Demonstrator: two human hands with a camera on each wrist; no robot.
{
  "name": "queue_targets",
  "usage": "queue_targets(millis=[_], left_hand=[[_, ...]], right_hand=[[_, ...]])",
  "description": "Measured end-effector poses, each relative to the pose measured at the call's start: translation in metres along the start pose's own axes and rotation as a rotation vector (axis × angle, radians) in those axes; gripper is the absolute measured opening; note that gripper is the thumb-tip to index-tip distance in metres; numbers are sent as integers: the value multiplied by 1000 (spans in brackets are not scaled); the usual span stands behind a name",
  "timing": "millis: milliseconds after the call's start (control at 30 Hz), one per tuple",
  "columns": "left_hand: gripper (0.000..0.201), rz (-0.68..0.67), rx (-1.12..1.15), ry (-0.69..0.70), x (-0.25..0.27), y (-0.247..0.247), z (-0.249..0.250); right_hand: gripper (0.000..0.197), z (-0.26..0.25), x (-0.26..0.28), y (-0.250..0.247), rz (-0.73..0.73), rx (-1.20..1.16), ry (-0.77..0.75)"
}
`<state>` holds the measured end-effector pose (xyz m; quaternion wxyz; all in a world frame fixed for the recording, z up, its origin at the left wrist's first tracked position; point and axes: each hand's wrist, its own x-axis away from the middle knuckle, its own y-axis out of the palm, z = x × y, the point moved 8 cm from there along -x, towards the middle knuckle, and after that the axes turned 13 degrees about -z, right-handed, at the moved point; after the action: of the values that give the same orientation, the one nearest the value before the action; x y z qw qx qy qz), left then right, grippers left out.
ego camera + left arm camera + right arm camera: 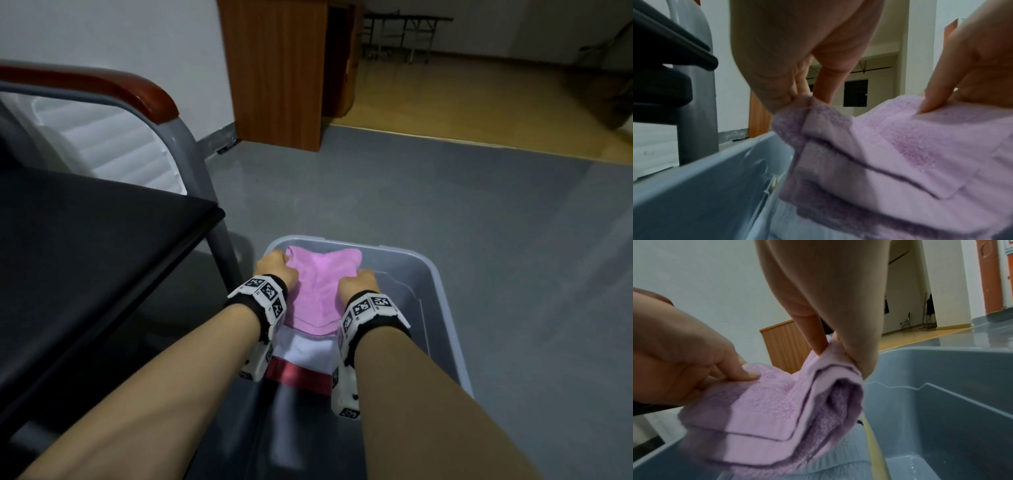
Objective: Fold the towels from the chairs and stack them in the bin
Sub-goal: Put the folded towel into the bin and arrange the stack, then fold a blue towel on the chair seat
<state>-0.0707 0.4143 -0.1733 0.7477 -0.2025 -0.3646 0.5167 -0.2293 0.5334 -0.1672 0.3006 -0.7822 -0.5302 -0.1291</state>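
Observation:
A folded pink towel (320, 291) hangs between my two hands inside the grey plastic bin (442, 301). My left hand (275, 270) pinches the towel's far left corner, and the left wrist view shows the pinched corner of the pink towel (890, 146) by the bin's left wall (715, 186). My right hand (358, 284) pinches the far right corner, where the pink towel (777, 415) folds into several layers. Beneath it lies a folded white towel (308, 353) with a red band (298, 375).
A black-seated chair (85, 260) with a grey frame and a red-brown armrest (102, 85) stands close at the bin's left. A wooden cabinet (277, 68) stands against the far wall. Grey floor (445, 205) stretches ahead and to the right.

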Motion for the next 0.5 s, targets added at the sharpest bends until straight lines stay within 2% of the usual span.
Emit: queue_targets(millis=[200, 500], left_hand=[[30, -23, 100, -44, -12, 12, -15], [23, -51, 158, 35, 9, -4, -7]], right_hand=[[42, -9, 0, 29, -136, 77, -28], [39, -34, 30, 47, -148, 105, -68]])
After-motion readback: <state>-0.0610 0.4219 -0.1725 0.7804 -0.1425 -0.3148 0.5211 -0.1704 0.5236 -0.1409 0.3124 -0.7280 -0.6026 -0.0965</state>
